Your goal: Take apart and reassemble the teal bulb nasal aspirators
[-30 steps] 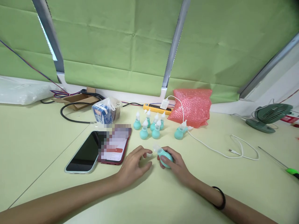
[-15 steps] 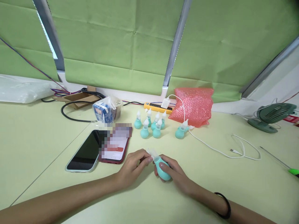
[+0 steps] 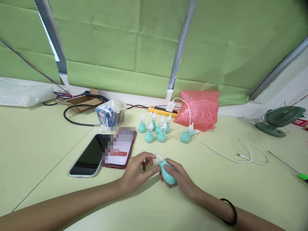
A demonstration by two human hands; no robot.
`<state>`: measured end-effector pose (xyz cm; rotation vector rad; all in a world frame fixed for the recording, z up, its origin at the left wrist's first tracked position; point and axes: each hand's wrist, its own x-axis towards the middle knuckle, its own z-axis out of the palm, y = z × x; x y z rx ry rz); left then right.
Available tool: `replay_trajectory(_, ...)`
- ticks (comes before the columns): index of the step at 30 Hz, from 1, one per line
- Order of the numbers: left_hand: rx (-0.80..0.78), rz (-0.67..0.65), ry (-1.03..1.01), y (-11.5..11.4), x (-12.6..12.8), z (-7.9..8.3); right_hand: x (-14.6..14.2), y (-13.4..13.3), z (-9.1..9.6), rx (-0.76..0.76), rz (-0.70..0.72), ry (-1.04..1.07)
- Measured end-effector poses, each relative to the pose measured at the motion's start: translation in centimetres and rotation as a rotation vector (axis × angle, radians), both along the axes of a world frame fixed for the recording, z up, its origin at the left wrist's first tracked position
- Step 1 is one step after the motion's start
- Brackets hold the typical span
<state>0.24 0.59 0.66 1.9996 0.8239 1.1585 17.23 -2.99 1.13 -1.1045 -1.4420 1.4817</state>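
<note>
My right hand (image 3: pixel 179 176) is wrapped round the teal bulb of a nasal aspirator (image 3: pixel 168 175), its clear tip tilted up and to the left. Close to that tip, my left hand (image 3: pixel 138 170) has its thumb and forefinger spread, with nothing held between them. Beyond my hands, several more teal aspirators with clear tips (image 3: pixel 161 136) stand upright in a group. A little to their right is another upright aspirator (image 3: pixel 185 137), with a further one partly hidden behind it.
Two phones (image 3: pixel 88 157) lie on the left. Behind are a bagged blue packet (image 3: pixel 107 116), a yellow power strip (image 3: pixel 160 111) and a pink bubble-wrap bag (image 3: pixel 199 110). A white cable (image 3: pixel 221 154), a green fan (image 3: pixel 285 117) and a screwdriver (image 3: pixel 286 165) are on the right.
My left thumb and forefinger have parted and come off the aspirator's clear tip. My right hand keeps its hold on the bulb, almost unmoved.
</note>
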Motion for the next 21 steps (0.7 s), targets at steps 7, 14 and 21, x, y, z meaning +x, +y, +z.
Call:
replay_trajectory(7, 0.318, -0.017, -0.104, 0.6, 0.0, -0.2, 0.0, 0.1, 0.2, -0.049, -0.008, -0.032)
replay_trajectory(14, 0.748, -0.002, 0.145, 1.3, 0.1, -0.3, 0.1, 0.4, 0.3, -0.079, -0.032, -0.072)
replay_trajectory(21, 0.649, -0.072, 0.123, 1.7, -0.2, 0.2, 0.1, 0.4, 0.3, -0.124, -0.056, -0.036)
